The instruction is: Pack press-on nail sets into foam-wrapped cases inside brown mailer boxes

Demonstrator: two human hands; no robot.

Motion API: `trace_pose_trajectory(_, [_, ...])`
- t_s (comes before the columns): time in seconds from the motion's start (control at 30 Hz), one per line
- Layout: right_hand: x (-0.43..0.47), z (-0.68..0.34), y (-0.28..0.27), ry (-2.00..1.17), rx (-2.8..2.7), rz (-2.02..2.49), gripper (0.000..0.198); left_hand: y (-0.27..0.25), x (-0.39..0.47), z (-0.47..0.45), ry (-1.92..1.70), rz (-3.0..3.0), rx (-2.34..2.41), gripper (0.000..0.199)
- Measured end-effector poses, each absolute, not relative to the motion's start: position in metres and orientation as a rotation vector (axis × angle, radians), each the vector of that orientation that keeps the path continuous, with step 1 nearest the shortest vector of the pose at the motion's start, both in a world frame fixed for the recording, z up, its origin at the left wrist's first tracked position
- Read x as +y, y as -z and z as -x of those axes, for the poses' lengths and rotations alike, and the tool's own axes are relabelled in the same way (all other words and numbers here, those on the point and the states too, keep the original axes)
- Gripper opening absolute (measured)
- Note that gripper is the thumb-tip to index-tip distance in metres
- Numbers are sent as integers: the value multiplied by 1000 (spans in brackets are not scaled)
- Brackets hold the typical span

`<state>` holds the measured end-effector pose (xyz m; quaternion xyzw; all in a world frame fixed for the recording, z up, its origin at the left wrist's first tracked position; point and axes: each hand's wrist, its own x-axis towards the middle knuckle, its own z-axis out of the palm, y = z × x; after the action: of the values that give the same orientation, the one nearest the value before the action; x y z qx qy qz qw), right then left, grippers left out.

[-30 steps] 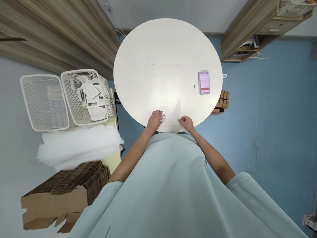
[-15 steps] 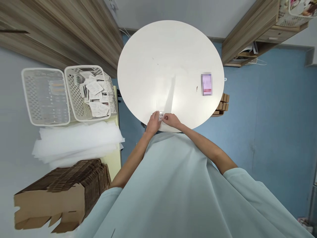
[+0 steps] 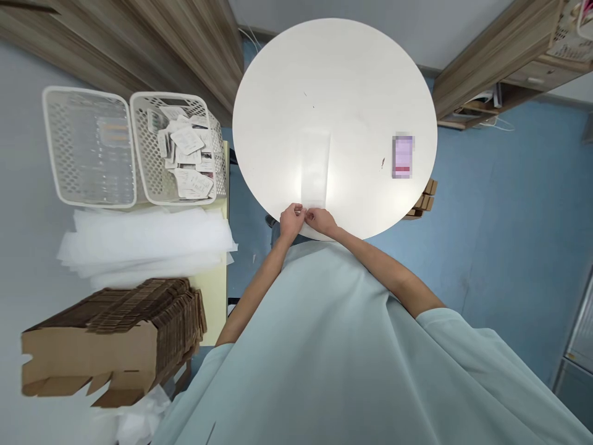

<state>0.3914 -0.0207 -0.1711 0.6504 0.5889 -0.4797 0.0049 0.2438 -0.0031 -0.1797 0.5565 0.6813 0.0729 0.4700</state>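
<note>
Close to the near edge of the round white table (image 3: 273,117), my two hands almost meet. My left hand (image 3: 291,221) is closed, fingers curled and thumb side toward the right. My right hand (image 3: 321,220) is closed in a pinch beside it. Whatever lies between the fingertips is hidden or too small to name. Just beyond the hands, a pale rectangular strip (image 3: 315,170) shows on the tabletop; I cannot tell whether it is a clear sheet or a reflection.
A pixelated phone-like object (image 3: 403,156) lies at the table's right. To the left stand a white basket of packets (image 3: 139,148), another basket of clear plastic pieces (image 3: 50,148), white foam sheets (image 3: 148,238) and flattened cardboard boxes (image 3: 92,352). Small brown boxes (image 3: 425,199) sit beyond the right edge.
The small clear-and-silvery piece seen between my hands is no longer visible. My left fingers have curled in toward the right hand. The view has shifted, and the pale strip looks wider.
</note>
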Motion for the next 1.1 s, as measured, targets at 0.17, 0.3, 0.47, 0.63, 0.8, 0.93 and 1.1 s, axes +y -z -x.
trace_pose_trajectory(0.17, [-24, -403, 168, 1572, 1825, -2137, 10, 187, 7, -244, -75, -1415, 1734, 16])
trace_pose_trajectory(0.3, [-31, -426, 165, 1541, 1720, -2395, 9, 192, 10, -240, -64, -1431, 1753, 16])
trace_pose_trajectory(0.47, [-39, -444, 166, 1517, 1468, -2604, 10, 198, 9, -237, -21, -1450, 1758, 13])
trace_pose_trajectory(0.63, [-37, -439, 171, 1559, 1317, -2607, 20, 199, 6, -241, 24, -1566, 1736, 16])
trace_pose_trajectory(0.8, [-35, -429, 174, 1672, 1200, -2604, 22, 199, 4, -249, -10, -1717, 1734, 18])
trace_pose_trajectory(0.93, [-37, -424, 174, 1748, 1102, -2680, 17, 198, 7, -255, -46, -1892, 1617, 33])
trace_pose_trajectory(1.1, [-40, -423, 175, 1877, 1017, -2686, 17, 191, 6, -255, -76, -2020, 1504, 47])
